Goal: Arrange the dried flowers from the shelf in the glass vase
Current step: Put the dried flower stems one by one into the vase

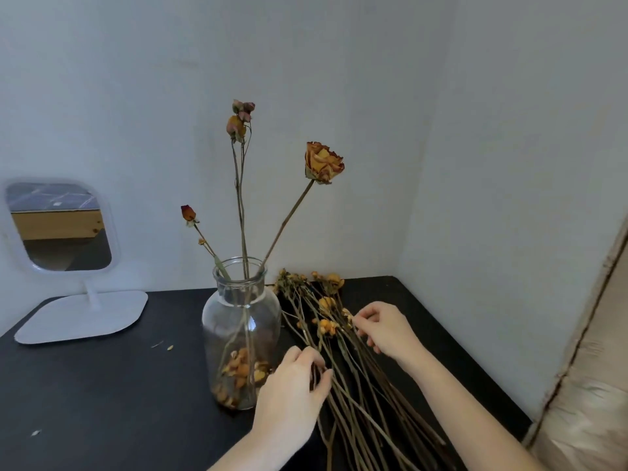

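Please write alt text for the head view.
Two hands, left hand and right hand, sort dried flowers lying on a black table beside a glass vase already holding several stems. A white mirror stands left.

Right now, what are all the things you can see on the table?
glass vase: one, clear, mid-table, loose petals at its bottom
dried roses in vase: about four stems, orange-yellow
dried flower bundle: one pile, brown stems, yellow heads, lying right of vase
mirror: one, white, on stand, back left
table: one, black
left hand: one, fingers on stems
right hand: one, touching flower heads
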Demonstrator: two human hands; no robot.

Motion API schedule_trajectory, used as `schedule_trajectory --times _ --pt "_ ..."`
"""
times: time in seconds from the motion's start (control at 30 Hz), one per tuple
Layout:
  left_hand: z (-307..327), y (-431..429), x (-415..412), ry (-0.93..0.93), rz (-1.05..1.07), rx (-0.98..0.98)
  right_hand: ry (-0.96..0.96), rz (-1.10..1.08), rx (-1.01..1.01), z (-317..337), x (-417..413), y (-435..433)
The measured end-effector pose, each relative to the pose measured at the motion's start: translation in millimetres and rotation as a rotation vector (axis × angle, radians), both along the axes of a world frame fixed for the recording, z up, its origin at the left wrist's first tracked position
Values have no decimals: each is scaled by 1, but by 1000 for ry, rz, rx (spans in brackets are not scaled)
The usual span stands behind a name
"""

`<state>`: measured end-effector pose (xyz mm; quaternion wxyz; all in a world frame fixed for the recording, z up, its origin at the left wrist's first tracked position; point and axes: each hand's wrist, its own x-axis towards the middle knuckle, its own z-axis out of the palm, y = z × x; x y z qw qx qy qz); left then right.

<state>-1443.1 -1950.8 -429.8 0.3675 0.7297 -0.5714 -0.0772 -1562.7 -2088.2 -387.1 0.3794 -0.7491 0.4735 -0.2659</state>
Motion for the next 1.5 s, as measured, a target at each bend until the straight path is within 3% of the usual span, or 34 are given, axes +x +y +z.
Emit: schedule_trajectory --times 0.2,0.37,0.53,0.83,1.2,1.5 --pt "-6 -43 -15 207 211 189 255 32 -30 -22 -4 -15" --pt "-5 -70 -5 441 363 251 357 6 -33 -30 -5 -23" --pt "-10 -80 1 436 435 240 378 18 -24 -35 -5 -25" --pt "-11 -92 -2 331 493 285 397 -9 -28 -35 -3 -26" --pt "-18 -99 5 438 484 321 259 -14 7 -27 -10 -26" --pt "-13 -101 -2 578 515 197 125 1 -51 -10 -15 -21"
